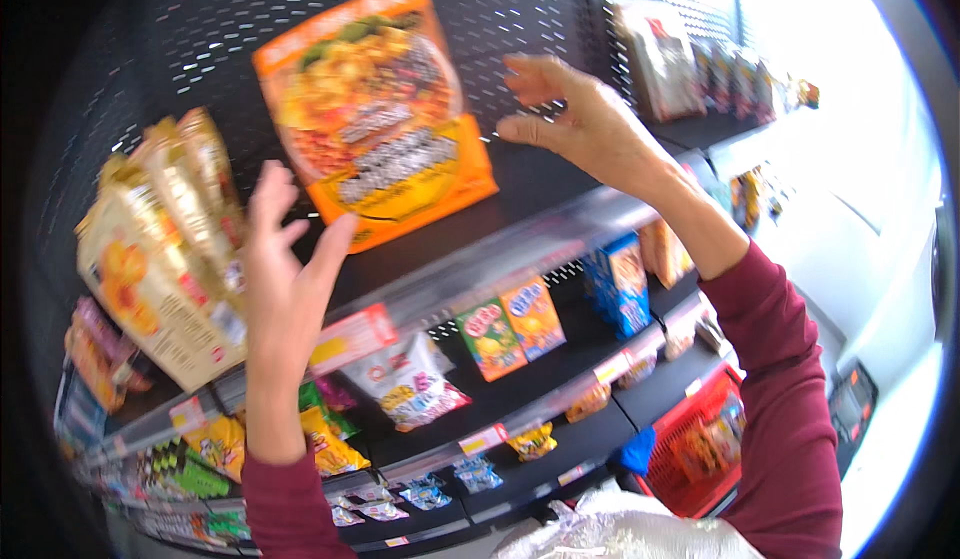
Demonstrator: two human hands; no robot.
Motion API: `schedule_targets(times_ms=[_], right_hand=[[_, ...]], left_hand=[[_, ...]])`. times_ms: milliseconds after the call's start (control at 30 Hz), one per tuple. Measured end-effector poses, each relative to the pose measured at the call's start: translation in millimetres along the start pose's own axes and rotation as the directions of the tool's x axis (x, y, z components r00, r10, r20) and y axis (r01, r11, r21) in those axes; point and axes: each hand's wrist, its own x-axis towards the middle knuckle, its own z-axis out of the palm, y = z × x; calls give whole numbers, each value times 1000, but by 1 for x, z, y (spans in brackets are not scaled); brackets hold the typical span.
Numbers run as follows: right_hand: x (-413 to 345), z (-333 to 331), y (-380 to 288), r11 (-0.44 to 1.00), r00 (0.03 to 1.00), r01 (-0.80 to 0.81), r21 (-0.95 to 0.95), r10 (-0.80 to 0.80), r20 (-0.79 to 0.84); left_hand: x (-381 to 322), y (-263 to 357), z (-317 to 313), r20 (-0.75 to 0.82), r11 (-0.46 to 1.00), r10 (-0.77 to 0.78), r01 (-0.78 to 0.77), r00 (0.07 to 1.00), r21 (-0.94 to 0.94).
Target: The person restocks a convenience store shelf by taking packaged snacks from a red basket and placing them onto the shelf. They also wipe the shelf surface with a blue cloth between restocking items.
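Observation:
An orange food pouch [382, 116] with a picture of food stands on the upper black shelf, facing me and leaning back a little. At its lower left is my left hand [289, 251], fingers apart; its thumb overlaps the pouch's lower corner, and whether it touches cannot be told. My right hand [570, 116] is raised to the right of the pouch, thumb and fingers spread, with a gap between them and the pouch. Nothing is held in it.
Cream and gold pouches [161, 259] stand at the left. Lower shelves hold small boxes [510, 326], a white snack bag [412, 383] and blue packs [619, 285]. White packs [660, 56] stand at the upper right. A red basket [675, 476] with packages sits at the lower right.

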Motion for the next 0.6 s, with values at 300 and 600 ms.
schedule_targets(times_ms=[300, 600], right_hand=[[-279, -40, -3, 859, 835, -496, 125, 512, -203], [-609, -8, -40, -144, -184, -965, 217, 967, -178]], left_hand=[[-175, 35, 65, 336, 873, 452, -488, 826, 25], [-305, 22, 162, 786, 935, -141, 342, 602, -94]])
